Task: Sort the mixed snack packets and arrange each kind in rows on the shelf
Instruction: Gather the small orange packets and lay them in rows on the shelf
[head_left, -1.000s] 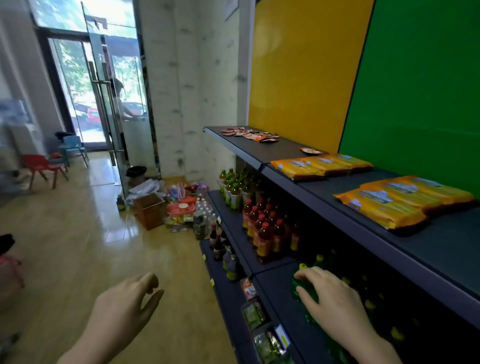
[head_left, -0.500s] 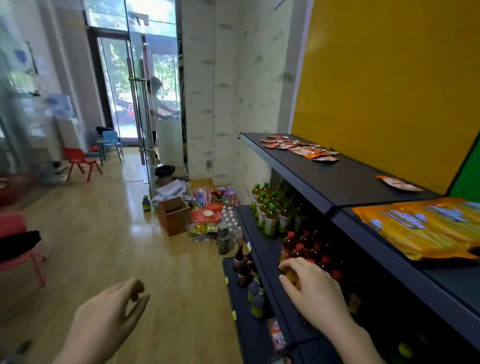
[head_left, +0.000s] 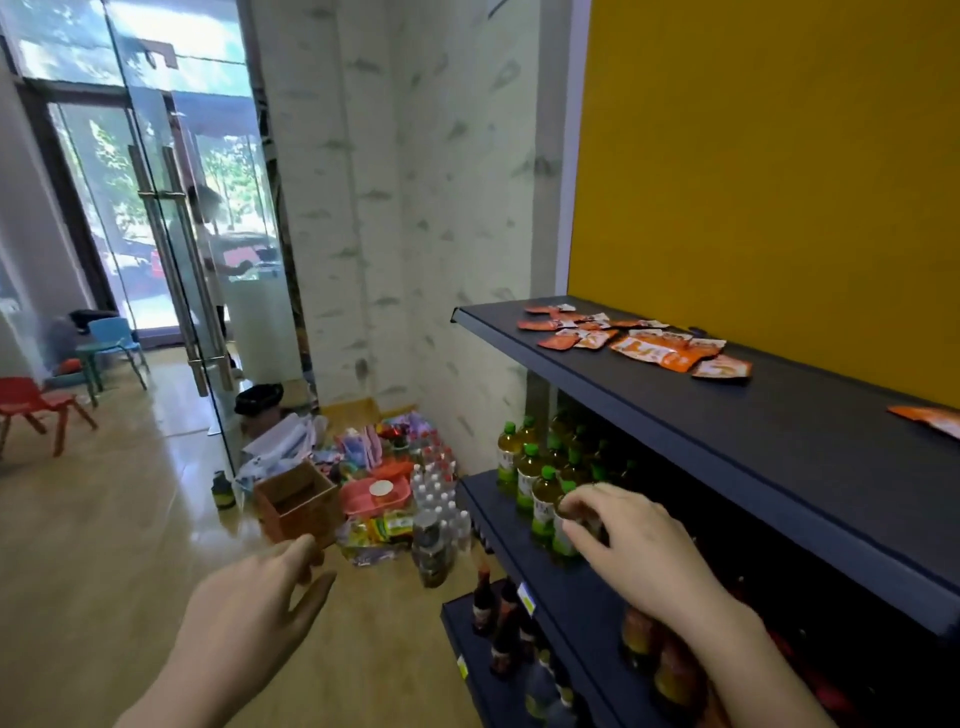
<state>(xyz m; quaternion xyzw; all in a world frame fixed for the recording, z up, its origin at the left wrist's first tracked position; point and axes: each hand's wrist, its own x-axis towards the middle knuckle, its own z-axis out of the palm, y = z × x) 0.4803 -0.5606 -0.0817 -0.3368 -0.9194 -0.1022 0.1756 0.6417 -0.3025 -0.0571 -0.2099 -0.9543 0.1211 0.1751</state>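
Note:
Several small orange and red snack packets lie scattered in a loose heap at the far end of the dark top shelf. One more orange packet lies alone at the right edge of view. My right hand hovers at the middle shelf level, well below the packets. Its fingers are loosely curled, just in front of a green-capped bottle, and hold nothing I can see. My left hand hangs over the floor, palm inward, fingers spread and empty.
Green-capped tea bottles fill the middle shelf; dark bottles stand on the lowest one. On the floor by the wall are a pile of goods and a cardboard box. Beyond it: glass door, small red chair.
My view has travelled along the shelf toward its far end. The big yellow packets have left the frame. My right hand moved from the red-capped bottles to the green-capped ones.

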